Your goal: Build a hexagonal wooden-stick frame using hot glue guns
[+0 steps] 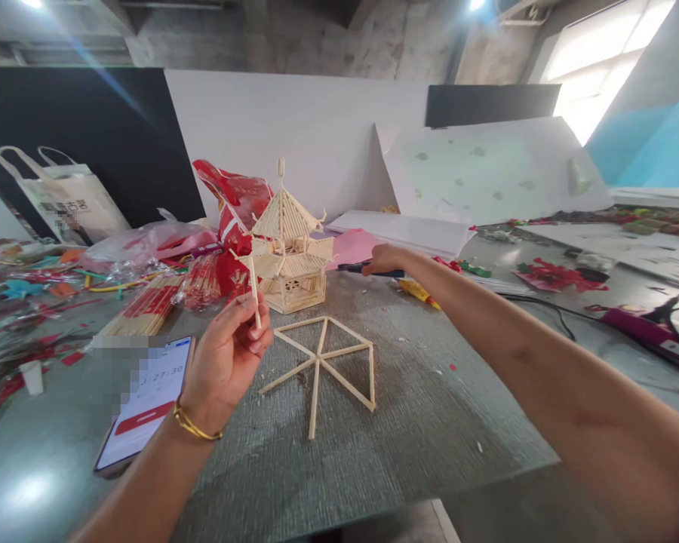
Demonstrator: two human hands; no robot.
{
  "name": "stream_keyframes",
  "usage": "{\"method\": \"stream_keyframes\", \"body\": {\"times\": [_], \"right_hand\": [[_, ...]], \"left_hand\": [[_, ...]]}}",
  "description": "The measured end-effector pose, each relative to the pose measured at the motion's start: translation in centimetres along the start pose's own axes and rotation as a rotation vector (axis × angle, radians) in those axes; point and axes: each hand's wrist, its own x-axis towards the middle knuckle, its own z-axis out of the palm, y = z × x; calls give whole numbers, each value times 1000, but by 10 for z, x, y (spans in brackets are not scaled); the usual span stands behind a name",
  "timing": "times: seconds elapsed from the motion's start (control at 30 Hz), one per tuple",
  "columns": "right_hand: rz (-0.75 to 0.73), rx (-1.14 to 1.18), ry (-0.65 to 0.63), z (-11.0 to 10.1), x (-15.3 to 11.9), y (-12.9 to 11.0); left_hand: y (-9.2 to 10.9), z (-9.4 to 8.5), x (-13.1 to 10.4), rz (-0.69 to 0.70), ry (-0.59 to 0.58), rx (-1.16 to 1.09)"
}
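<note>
My left hand (235,343) pinches a short wooden stick (254,294) upright between thumb and fingers. My right hand (383,259) is stretched far forward, its fingers curled over a long black tool (394,273) lying on the table; its exact kind is hard to make out. Between my arms lies a flat frame of wooden sticks (319,356), spokes meeting at a centre, with outer sticks joining some of the ends. Behind it stands a small pavilion model (288,264) made of similar sticks, with a pointed roof.
A phone (147,407) showing a timer lies beside my left forearm. Bundled sticks (144,305) and a red bag (235,200) are at the left. A yellow tool (419,292) lies near my right forearm. Black cables (548,305) and a purple power strip (650,335) are at the right.
</note>
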Motion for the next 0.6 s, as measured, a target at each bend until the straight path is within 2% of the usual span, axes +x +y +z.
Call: {"method": "stream_keyframes", "body": {"times": [0.07,0.17,0.23,0.27,0.33,0.43,0.53,0.6], "right_hand": [[52,45,-36,-17,-11,7],[128,109,-21,-41,-36,21],[126,301,-26,-50,-58,32],[91,512,-36,-52,-70,36],[-18,913,-36,-49,-94,40],[-111,1196,-48,-37,-127,31],[-153,1470,-208,-23,-152,10],[-184,1565,-334,-16,-164,-5]], "left_hand": [[0,-1,0,1,-6,0],[0,-1,0,-1,-2,-8],[0,0,1,0,-2,-6],[-1,0,1,1,-7,-2],[-3,1,1,-4,-20,11],[-8,1,0,-26,-25,46],[-14,0,-1,-56,-32,105],[-17,0,-2,-73,-39,140]]}}
